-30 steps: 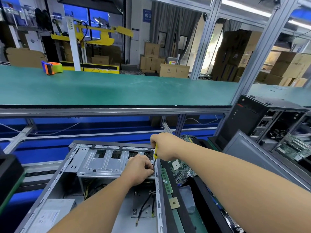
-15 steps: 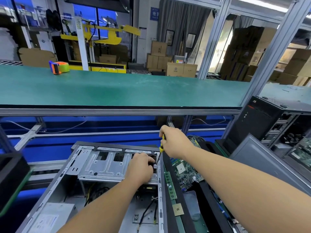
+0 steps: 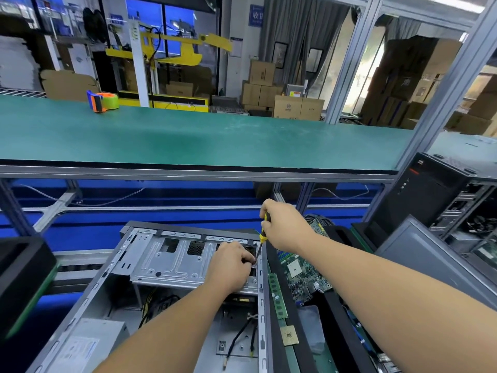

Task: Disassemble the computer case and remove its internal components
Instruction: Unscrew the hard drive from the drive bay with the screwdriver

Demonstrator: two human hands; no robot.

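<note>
An open grey computer case point(image 3: 88, 292) lies flat before me with its silver drive cage point(image 3: 174, 262) at the far end. My right hand point(image 3: 285, 227) grips a yellow-and-black screwdriver point(image 3: 262, 236), tip down at the cage's right edge. My left hand point(image 3: 231, 265) rests curled on the cage right beside the tip; what its fingertips pinch is hidden. A power supply point(image 3: 80, 343) sits in the near left of the case, and loose cables point(image 3: 242, 335) lie on its floor.
A black tray point(image 3: 336, 332) to the right holds a motherboard point(image 3: 304, 273), a RAM stick point(image 3: 278, 296) and a CPU point(image 3: 289, 335). Another black tower point(image 3: 419, 195) stands at far right. A tape dispenser point(image 3: 103, 101) sits on the green shelf point(image 3: 215, 141). A black bin point(image 3: 21, 278) stands left.
My right hand has lifted slightly with the screwdriver, whose shaft now shows more. My left hand stays on the cage beside the tip. The view has shifted a little.
</note>
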